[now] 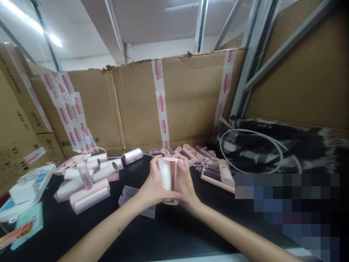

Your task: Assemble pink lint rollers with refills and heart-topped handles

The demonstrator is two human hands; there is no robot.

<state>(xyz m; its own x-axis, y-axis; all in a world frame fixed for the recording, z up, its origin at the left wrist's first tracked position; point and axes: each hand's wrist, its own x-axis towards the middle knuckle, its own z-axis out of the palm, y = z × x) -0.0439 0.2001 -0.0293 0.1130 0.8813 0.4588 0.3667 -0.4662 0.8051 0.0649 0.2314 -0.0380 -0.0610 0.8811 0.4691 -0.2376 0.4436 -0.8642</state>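
Between my two hands, above the middle of the black table, is a white and pink plastic casing (pixel 167 176), held upright. My left hand (pixel 153 180) wraps its left side, the thumb lying across the lower front. Gripping the right side is my right hand (pixel 187 183), fingers curled over the upper edge. A pinkish inner face shows at the casing's right. Just below and left of my left hand, a clear purplish plastic tray (pixel 148 211) lies on the table, partly covered by my left forearm.
White and pink cylindrical casings (pixel 89 194) pile up at left, a clear tube (pixel 85 176) among them. More pink and mauve parts (pixel 215 169) lie at right. A white power strip (pixel 40 185) is far left. Cardboard (pixel 136 109) walls the back; a white cable (pixel 252 133) loops at right.
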